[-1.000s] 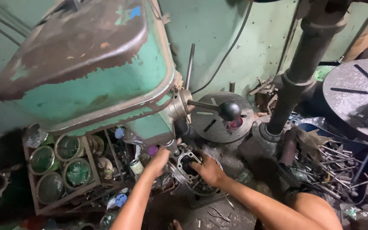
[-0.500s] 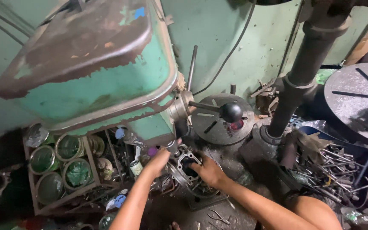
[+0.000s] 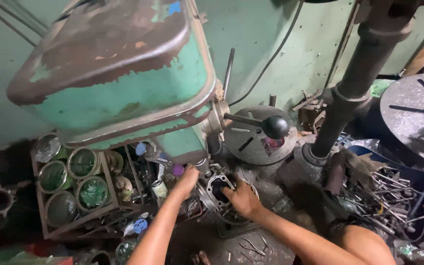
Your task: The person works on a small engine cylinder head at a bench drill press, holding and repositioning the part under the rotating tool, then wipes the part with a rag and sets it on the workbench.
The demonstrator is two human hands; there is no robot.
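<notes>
Casting (image 3: 220,189) with round bore sits on drill table under green drill head (image 3: 123,83), beside spindle. Left hand (image 3: 188,177) curled on casting's left edge; right hand (image 3: 243,198) pressed flat on right side. Positioning underway; feed lever (image 3: 256,122) untouched, drilling seemingly not begun.

A grey metal engine part with a big round black hole (image 3: 220,189) is seen lying flat on the small round drill table (image 3: 231,218), right under the green drill machine (image 3: 123,83). The part looks dirty and oily, with bumpy edges and small ears sticking out. The hole faces up. The near right side of the part is covered, so its full shape cannot be made out. It sits near the middle of the table.
</notes>
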